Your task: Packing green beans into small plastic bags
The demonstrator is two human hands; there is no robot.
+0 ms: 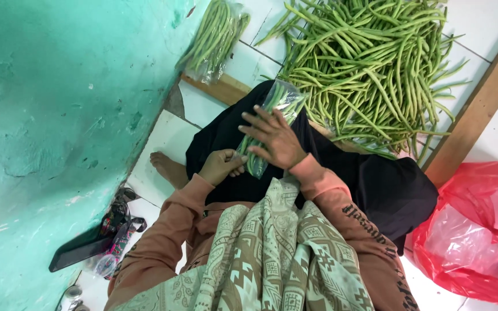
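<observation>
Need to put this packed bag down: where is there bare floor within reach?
Bare white tile lies between the teal wall and the black skirt, above the bare foot. Ahead, the loose bean pile crowds the floor; the red plastic bag fills the right.

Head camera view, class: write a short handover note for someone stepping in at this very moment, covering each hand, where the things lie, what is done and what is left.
Left hand: closed on the lower end of the clear bag of green beans lying on the lap.
Right hand: flat on top of that bag, fingers spread.
Loose bean pile: on the white tiled floor ahead.
Filled bag: by the green wall.
Red plastic bag: on the floor at the right.
Done: one bag filled and set aside.
Left: the lap bag looks unsealed; a large pile is still loose.
</observation>
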